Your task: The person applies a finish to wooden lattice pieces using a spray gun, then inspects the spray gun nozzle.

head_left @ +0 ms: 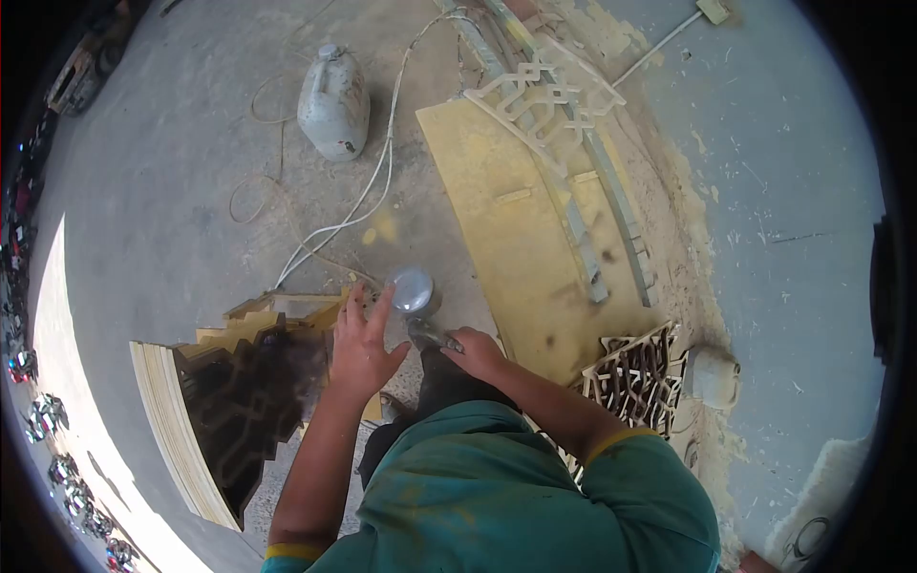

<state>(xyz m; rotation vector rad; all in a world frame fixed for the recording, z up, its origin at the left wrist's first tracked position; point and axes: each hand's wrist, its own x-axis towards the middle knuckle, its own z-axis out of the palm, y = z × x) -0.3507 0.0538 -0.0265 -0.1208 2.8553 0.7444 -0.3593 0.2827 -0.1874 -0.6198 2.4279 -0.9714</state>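
Observation:
My right hand (478,353) is closed around the handle of a dark metal spray gun (428,332), held low in front of my body. A round cup with a pale, shiny top (413,289) sits at the gun's far end. Just left of it, my left hand (362,346) is raised with the fingers spread and holds nothing; its index fingertip is right by the cup's edge. Below and left of that hand stands a stack of zigzag-cut panels (258,382), pale on the edges and dark brown on the face.
A dirty white jerrycan (334,105) stands on the concrete floor beyond, beside a looping white hose (390,143). To the right lies a yellow-stained board (487,201) with metal bars and a cut lattice piece (540,110). Another brown lattice (635,377) rests near my right elbow.

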